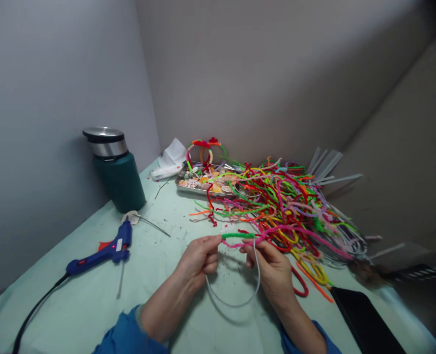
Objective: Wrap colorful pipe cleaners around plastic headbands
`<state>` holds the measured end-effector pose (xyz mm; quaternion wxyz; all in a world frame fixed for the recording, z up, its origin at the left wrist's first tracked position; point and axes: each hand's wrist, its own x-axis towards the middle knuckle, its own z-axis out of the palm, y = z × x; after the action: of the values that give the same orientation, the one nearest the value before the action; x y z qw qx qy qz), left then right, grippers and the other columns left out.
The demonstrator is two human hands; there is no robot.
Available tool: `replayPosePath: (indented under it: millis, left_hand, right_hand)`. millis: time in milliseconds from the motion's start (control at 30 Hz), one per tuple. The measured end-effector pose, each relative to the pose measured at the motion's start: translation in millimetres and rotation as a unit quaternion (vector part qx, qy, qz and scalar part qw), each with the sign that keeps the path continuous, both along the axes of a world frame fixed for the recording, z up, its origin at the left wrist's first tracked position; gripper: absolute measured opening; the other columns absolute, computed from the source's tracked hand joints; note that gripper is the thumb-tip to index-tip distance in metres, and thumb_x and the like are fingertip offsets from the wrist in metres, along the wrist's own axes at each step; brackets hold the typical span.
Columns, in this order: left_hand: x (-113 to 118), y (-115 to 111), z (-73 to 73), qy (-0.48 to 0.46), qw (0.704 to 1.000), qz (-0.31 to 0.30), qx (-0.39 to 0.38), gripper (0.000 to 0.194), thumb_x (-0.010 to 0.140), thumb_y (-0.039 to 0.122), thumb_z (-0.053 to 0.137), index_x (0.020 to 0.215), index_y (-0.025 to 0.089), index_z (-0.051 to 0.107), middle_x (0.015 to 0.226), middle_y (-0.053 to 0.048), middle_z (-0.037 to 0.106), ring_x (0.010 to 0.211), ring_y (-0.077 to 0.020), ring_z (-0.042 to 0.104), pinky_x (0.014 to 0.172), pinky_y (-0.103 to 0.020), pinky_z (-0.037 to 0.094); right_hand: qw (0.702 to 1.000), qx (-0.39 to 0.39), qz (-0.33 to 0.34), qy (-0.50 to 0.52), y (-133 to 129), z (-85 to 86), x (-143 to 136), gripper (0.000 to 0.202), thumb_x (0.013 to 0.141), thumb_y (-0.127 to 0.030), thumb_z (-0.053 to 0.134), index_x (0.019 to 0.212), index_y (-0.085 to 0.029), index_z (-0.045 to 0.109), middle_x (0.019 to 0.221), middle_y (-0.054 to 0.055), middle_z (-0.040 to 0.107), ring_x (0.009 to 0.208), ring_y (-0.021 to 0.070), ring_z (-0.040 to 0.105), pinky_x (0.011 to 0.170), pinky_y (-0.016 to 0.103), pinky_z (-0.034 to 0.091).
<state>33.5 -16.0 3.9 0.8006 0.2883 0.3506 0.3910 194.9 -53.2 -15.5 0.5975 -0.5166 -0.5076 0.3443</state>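
A thin grey hoop (233,306) hangs between my two hands, its top wrapped in green pipe cleaner (238,236). My left hand (202,255) pinches the left end of the green part. At the other end, my right hand (270,263) has its fingers closed on the hoop and a pink pipe cleaner (306,229). The pink strand also runs just below the green wrap and trails off to the right over the pile. Both hands are above the pale green tabletop, near its middle.
Tangled colourful pipe cleaners (280,196) cover the back right. Behind them stand a metal tray (203,191) of small decorations and two finished-looking hoops (210,146). At left are a blue glue gun (103,253) with a cord and a teal bottle (121,182). A black flat object (365,319) lies front right.
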Motion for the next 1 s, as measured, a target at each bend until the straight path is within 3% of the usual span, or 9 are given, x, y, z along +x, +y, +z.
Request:
replayPosePath:
  millis: [233,400,567,767,867,1000]
  left_hand:
    - [1.4,-2.1,-1.7,0.038,0.999,-0.011,0.003,0.035,0.067,0.035,0.07,0.063,0.018,0.04,0.046,0.012,0.024,0.036,-0.001,0.015,0.034,-0.018,0.009]
    - [1.5,-1.9,-2.9,0.047,0.999,-0.016,0.004,0.038,0.067,0.036,0.07,0.061,0.019,0.037,0.046,0.012,0.024,0.037,-0.0011,0.014,0.035,-0.019,0.008]
    - [2.2,-2.0,-1.7,0.052,0.998,-0.019,0.002,0.037,0.067,0.038,0.069,0.06,0.018,0.038,0.046,0.011,0.025,0.036,-0.0013,0.015,0.035,-0.019,0.009]
    - [2.7,-2.8,-1.4,0.062,0.998,-0.03,-0.012,0.037,0.062,0.035,0.073,0.06,0.018,0.04,0.044,0.012,0.024,0.035,-0.001,0.015,0.036,-0.019,0.006]
    - [3.3,-4.7,-1.9,0.097,0.995,-0.021,-0.01,0.035,0.061,0.037,0.073,0.062,0.017,0.045,0.042,0.012,0.025,0.035,-0.0017,0.016,0.037,-0.02,0.006]
    - [5.2,-8.0,0.4,0.179,0.984,-0.004,0.011,0.036,0.059,0.043,0.074,0.065,0.016,0.051,0.042,0.012,0.026,0.035,-0.0021,0.017,0.038,-0.021,0.006]
  right_hand:
    - [0.99,0.116,-0.036,-0.068,4.0,-0.4,1.1,0.006,0.076,-0.022,0.066,0.073,-0.023,0.071,0.092,0.006,0.057,0.09,0.0205,0.054,0.075,0.032,0.044]
    - [0.989,0.124,-0.033,-0.073,4.3,1.4,1.1,0.008,0.078,-0.02,0.064,0.082,-0.024,0.07,0.109,0.007,0.053,0.108,0.0239,0.049,0.089,0.037,0.039]
    - [0.992,0.112,-0.012,-0.066,3.9,2.4,2.1,0.006,0.079,-0.02,0.064,0.081,-0.023,0.068,0.109,0.007,0.056,0.103,0.0234,0.052,0.087,0.037,0.041]
    - [0.992,0.122,0.0,-0.008,5.8,0.7,3.0,0.005,0.078,-0.02,0.064,0.081,-0.023,0.065,0.084,0.003,0.061,0.087,0.0195,0.056,0.082,0.033,0.043]
    - [0.997,0.069,-0.007,0.02,5.2,4.7,4.4,0.007,0.074,-0.025,0.068,0.08,-0.022,0.066,0.082,0.003,0.063,0.081,0.0193,0.057,0.076,0.031,0.045]
    - [0.995,-0.038,0.043,0.084,4.8,10.6,11.2,0.015,0.075,-0.034,0.068,0.078,-0.019,0.067,0.069,0.002,0.063,0.066,0.0153,0.056,0.064,0.026,0.045]
